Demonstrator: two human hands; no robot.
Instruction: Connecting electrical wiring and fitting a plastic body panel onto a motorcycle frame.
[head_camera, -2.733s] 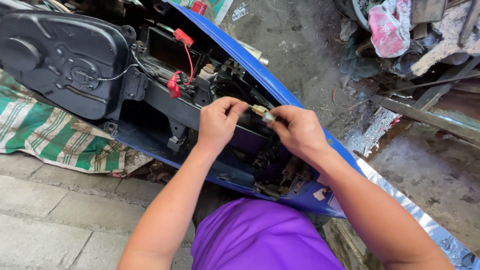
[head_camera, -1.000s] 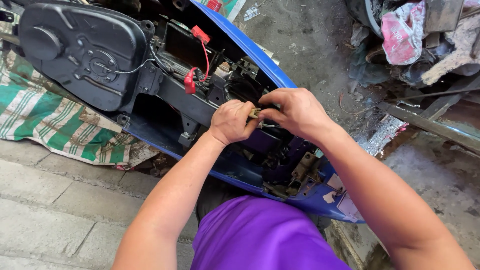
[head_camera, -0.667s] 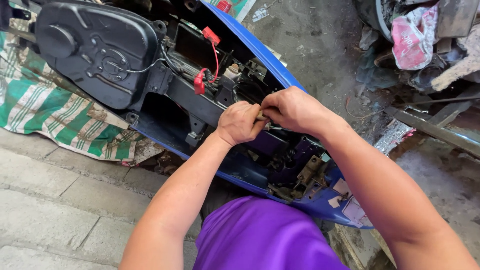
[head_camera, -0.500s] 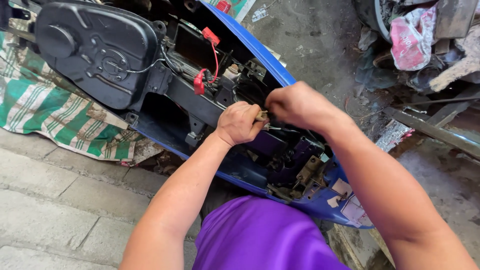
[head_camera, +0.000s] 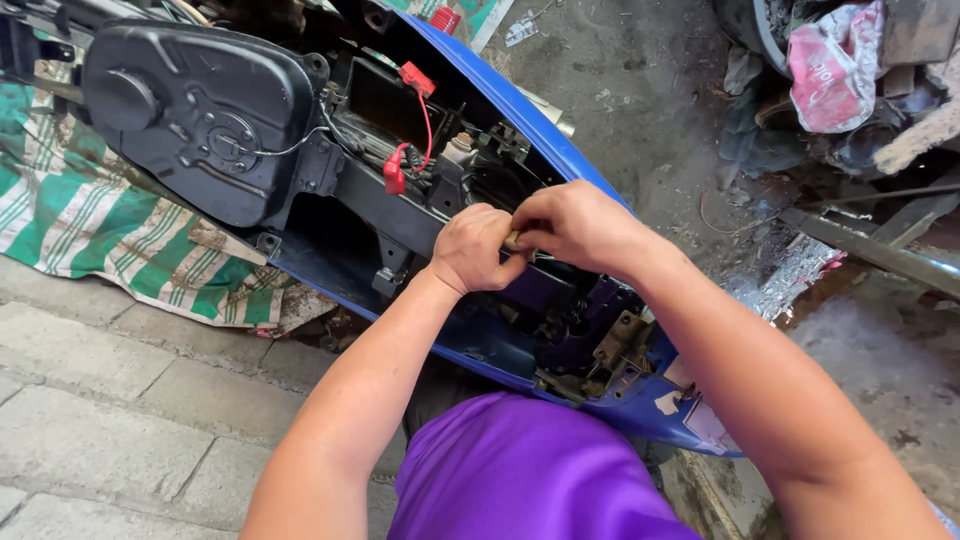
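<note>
A blue scooter body (head_camera: 530, 110) lies open below me, its black frame and wiring exposed. My left hand (head_camera: 472, 248) and my right hand (head_camera: 575, 222) meet over the dark cavity in the middle, fingers pinched together on a small tan part (head_camera: 512, 240) between them. Most of that part is hidden by my fingers. Red wire connectors (head_camera: 396, 172) sit just left of my left hand. A large black plastic tank (head_camera: 195, 120) fills the scooter's upper left end.
A green and white striped cloth (head_camera: 110, 240) lies under the scooter on the left. Grey paving stones (head_camera: 120, 420) run along the bottom left. Scrap metal, rags and a pink bag (head_camera: 835, 65) are piled at the upper right on dirty concrete.
My hands have closed in from slightly apart to touching, both gripping the small part. The view has shifted a little, with the scooter now lower and further right.
</note>
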